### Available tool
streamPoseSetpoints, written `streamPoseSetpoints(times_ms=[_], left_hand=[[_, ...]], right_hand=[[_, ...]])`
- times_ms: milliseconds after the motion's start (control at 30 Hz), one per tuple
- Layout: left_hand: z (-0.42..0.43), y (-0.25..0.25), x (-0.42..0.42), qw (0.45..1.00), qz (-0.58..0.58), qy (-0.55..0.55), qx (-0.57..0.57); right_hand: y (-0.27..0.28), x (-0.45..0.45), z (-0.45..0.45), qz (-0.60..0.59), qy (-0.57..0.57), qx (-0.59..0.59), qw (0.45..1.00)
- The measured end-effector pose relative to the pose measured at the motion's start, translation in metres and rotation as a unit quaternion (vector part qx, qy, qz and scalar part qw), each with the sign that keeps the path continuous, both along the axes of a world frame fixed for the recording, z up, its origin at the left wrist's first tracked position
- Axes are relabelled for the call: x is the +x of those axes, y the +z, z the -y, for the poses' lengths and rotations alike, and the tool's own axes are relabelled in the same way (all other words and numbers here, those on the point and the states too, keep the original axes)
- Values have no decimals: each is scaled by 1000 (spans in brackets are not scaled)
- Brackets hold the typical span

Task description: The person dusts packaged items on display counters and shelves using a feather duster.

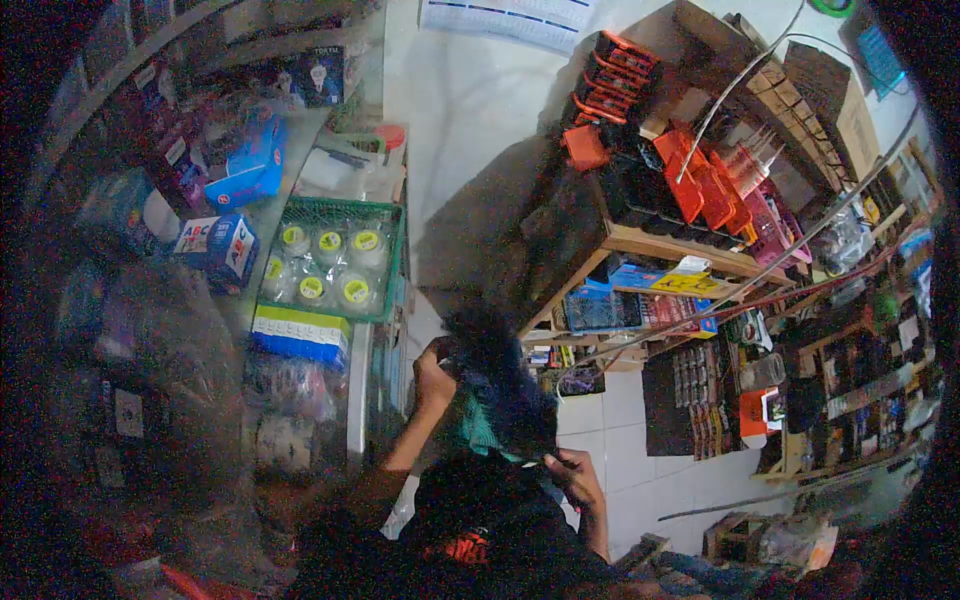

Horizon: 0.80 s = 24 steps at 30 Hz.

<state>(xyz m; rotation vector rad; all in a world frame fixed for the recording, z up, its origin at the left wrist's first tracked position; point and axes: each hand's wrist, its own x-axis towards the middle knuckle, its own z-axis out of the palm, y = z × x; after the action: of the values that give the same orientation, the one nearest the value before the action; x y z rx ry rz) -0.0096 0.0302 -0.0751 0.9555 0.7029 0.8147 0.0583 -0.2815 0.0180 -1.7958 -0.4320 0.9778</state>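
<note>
A dark, limp sheet-like item (505, 365), black to navy, hangs stretched between my hands in front of my body. Whether it is cloth or a plastic bag I cannot tell. My left hand (435, 374) is closed on its upper left edge, by the glass counter. Lower on the right, my right hand (575, 476) pinches its bottom corner near my waist. Teal ribbed material (478, 425) shows beside the dark item, partly covered by it.
Left, a glass counter carries a green basket (397, 255) of yellow-lidded jars, a blue-and-white box (300, 335) and an ABC box (217, 243). On the right, a wooden shelf (640, 240) holds orange trays (690, 185). A cable (740, 290) crosses in front. White floor tiles (622, 425) lie below.
</note>
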Motion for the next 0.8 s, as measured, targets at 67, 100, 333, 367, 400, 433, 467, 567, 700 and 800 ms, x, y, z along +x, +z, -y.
streamPoseSetpoints(times_ms=[67, 100, 333, 367, 400, 433, 467, 567, 700, 800], left_hand=[[15, 40, -11, 979, -6, 44, 199], [15, 54, -17, 971, -100, 29, 214], [18, 13, -2, 998, 67, 16, -10], [14, 19, -10, 986, -63, -9, 152], [11, 22, -15, 932, -192, -33, 307], [10, 24, -16, 926, -207, -41, 313], [11, 24, -17, 920, -220, -51, 319], [16, 12, -11, 935, -187, -55, 295], [18, 36, -13, 937, -177, -37, 300], [11, 26, -13, 928, -187, -62, 317]], right_hand=[[-2, 0, -2, 21, 14, 5, 1000], [-3, -1, -3, 31, 20, 9, 999], [-41, 5, 15, 78, -25, -16, 996], [-31, 5, 8, 84, -34, 1, 996], [-23, 4, 3, 89, -43, 18, 995], [-17, 3, 1, 68, -27, 11, 997], [-12, 4, 2, 47, -12, 4, 999], [-14, 10, 7, 66, -11, 7, 998], [-25, 8, 11, 67, -52, 11, 996], [-12, 7, 5, 91, -37, 11, 995]])
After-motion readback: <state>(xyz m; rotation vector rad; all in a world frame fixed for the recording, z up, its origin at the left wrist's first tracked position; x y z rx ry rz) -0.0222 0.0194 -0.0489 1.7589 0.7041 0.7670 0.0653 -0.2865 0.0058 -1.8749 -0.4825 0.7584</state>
